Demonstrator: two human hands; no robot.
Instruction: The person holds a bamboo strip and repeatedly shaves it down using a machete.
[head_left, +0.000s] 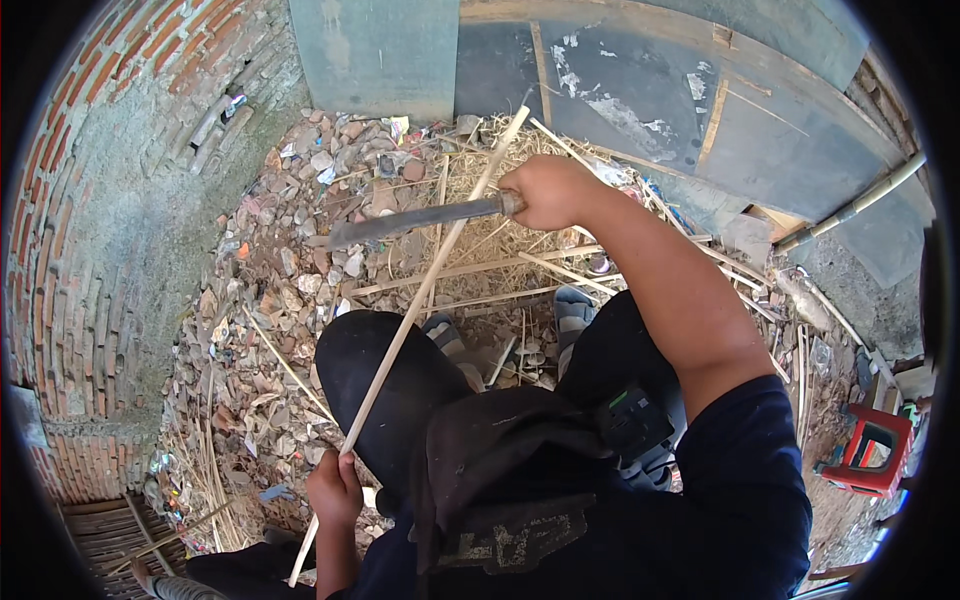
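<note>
Pale bamboo strip point(410, 318), clamped low by the fingers of the left hand point(335, 488), slants over the left knee point(350, 350); the fingers of the right hand point(550, 192) clamp a machete point(410, 222), blade crossing it. Strip probably light, springy, splintery; hold near an end. Beneath, rubble point(300, 262); leftward, a brick wall point(60, 250).

a long pale stick point(408, 329) slants, crossing a dark machete point(412, 221).
</note>
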